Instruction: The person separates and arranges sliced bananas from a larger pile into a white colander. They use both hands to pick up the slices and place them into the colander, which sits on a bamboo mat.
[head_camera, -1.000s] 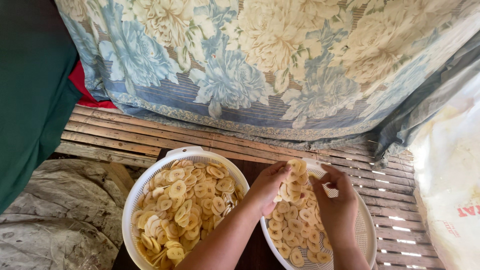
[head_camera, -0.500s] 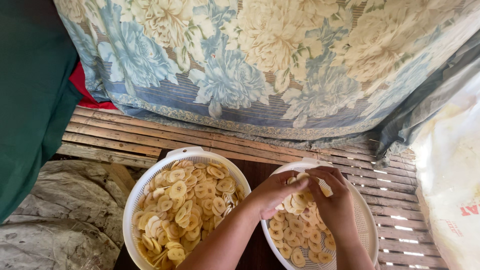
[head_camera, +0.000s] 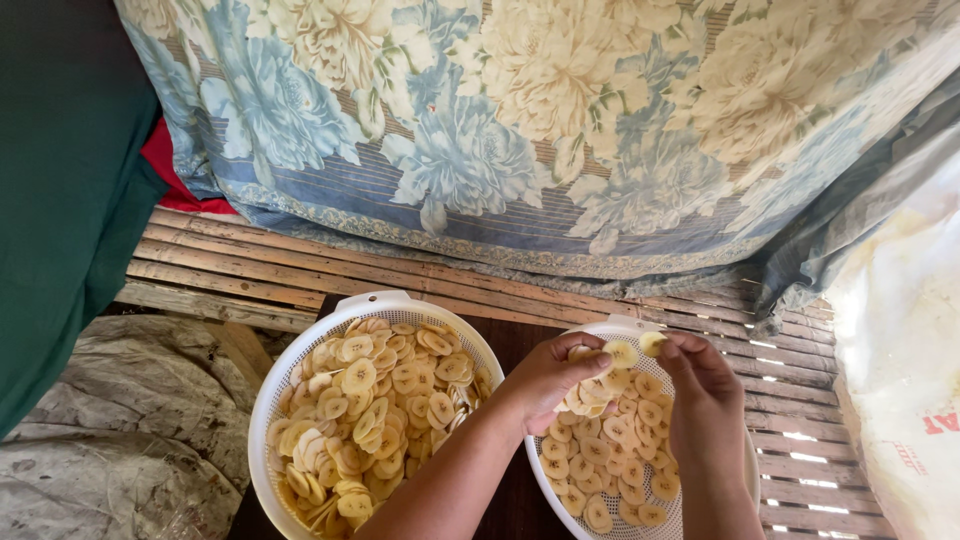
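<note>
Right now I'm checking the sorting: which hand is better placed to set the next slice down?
Probably the right hand: it pinches one slice over the right basket, while the left hand grips a stack.

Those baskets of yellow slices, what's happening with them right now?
A person is working over two white baskets on a slatted bamboo platform. The left hand holds a stack of yellow slices above the right basket, and the right hand pinches one slice beside it. The left basket sits heaped with slices, untouched. A flowered cloth hangs behind.
</note>
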